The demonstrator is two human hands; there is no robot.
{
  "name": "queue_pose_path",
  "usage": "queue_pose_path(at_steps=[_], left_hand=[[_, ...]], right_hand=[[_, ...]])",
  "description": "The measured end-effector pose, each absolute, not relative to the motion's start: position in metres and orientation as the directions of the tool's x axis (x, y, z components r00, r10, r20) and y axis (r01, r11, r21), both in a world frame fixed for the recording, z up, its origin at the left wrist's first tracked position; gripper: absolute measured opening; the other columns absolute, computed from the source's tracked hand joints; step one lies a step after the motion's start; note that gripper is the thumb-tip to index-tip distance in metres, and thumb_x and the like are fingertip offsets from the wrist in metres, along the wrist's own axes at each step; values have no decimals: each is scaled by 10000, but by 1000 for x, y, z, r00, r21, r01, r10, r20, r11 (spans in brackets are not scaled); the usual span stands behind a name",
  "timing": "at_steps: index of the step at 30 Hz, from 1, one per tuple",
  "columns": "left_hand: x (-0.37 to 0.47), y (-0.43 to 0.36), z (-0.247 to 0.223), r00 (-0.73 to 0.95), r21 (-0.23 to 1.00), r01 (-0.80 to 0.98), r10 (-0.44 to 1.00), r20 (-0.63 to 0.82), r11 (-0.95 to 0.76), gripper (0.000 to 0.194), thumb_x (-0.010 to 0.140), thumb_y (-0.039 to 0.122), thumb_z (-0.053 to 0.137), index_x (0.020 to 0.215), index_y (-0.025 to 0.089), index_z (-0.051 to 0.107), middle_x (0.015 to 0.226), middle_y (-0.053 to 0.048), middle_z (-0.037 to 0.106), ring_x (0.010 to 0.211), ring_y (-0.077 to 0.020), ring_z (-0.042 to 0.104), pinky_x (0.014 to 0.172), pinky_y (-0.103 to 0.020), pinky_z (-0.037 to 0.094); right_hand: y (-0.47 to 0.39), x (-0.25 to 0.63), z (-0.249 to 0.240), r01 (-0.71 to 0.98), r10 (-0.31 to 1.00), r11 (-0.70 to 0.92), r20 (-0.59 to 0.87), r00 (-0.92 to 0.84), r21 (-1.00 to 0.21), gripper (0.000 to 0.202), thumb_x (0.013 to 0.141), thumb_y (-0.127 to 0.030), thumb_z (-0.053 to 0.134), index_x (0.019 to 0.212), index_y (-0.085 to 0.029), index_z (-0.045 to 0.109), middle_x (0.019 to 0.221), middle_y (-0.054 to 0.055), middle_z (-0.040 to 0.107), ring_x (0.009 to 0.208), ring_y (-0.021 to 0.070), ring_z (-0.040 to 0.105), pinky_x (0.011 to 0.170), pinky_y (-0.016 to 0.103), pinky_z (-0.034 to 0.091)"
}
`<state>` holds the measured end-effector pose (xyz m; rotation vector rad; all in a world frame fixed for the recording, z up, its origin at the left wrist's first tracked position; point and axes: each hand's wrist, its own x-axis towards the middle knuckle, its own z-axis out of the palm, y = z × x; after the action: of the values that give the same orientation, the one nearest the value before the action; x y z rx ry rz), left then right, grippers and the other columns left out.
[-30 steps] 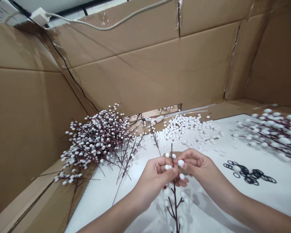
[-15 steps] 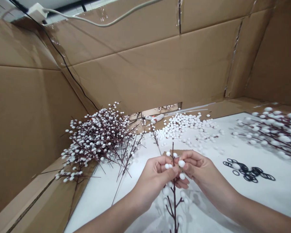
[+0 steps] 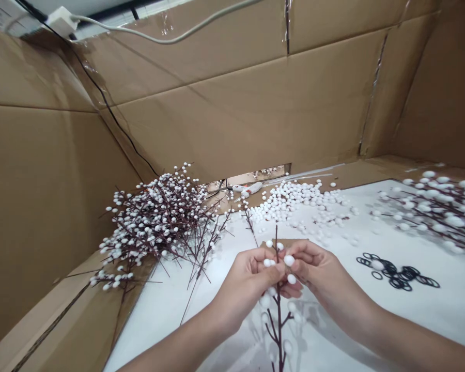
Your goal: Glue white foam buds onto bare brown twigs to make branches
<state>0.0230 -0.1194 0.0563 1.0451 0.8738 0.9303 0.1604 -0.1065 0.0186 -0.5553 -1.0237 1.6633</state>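
A dark brown artificial berry branch [image 3: 279, 325] stands near upright in front of me, with white berries on its upper twigs and some bare twigs lower down. My left hand [image 3: 246, 284] is closed around the upper part of its stem, thumb and fingers pinching it. Just right of the stem, my right hand [image 3: 320, 271] pinches a white berry [image 3: 289, 261] between thumb and fingers, close against the branch. Another white berry [image 3: 291, 279] shows just below those fingertips. Where the fingertips meet the twig is partly hidden.
A heap of berry branches [image 3: 158, 212] lies at the left, and more branches [image 3: 445, 206] at the right. Loose white berries [image 3: 294, 199] are spread at the back beside a glue gun [image 3: 250, 189]. Black rings [image 3: 399, 274] lie on the white board [image 3: 418, 323]. Cardboard walls [image 3: 232, 113] enclose the area.
Almost nothing differs. Both hands stay at the branch; the right fingertips and the pinched berry have shifted very slightly left.
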Motion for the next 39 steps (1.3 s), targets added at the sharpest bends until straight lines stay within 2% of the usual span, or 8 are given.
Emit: queue_pose_path(at_steps=[5,11,15,20,27,39], left_hand=[[22,-119,58,363,972,-140,923,-127,189,272,693,351,676,725,103,570,698,-72,655,635,-153,632,636,-267,495],[22,-117,54,339,975,-157,936,-97,158,237,705,308,676,715,86,593,656,-59,652,628,-138,623,638,-250,489],[23,-116,52,343,967,-178,932,-113,183,265,696,321,685,750,69,624,669,-79,671,618,-139,629,632,-251,499],[24,-119,55,324,960,-174,934,-153,217,330,638,373,722,735,69,634,628,-83,677,587,-134,626,593,-231,495],[27,-121,58,295,955,-162,936,-192,247,350,603,383,740,722,76,621,603,-75,670,564,-127,619,580,-231,492],[23,-121,58,303,968,-117,936,-176,220,326,654,386,698,737,82,614,624,-82,655,577,-132,607,566,-221,448]], right_hand=[[-101,165,18,-497,936,-42,140,-323,-867,126,709,-289,697,730,-198,612,604,-16,589,501,121,509,511,286,436],[-99,167,14,-480,939,-45,127,-320,-876,143,724,-320,683,746,-201,605,569,-25,565,502,115,497,528,284,429],[-100,165,15,-476,948,-49,110,-300,-878,144,725,-318,685,743,-200,605,575,-28,568,481,94,484,504,254,409],[-102,162,16,-538,934,-78,127,-334,-839,167,701,-327,705,726,-192,609,535,-37,553,449,95,484,485,269,442],[-105,161,15,-557,947,-66,123,-295,-828,156,693,-304,714,701,-185,614,547,-39,550,452,91,480,465,260,456],[-102,160,12,-499,956,-48,104,-273,-865,196,673,-334,718,704,-194,586,523,-44,552,441,112,496,470,275,443]])
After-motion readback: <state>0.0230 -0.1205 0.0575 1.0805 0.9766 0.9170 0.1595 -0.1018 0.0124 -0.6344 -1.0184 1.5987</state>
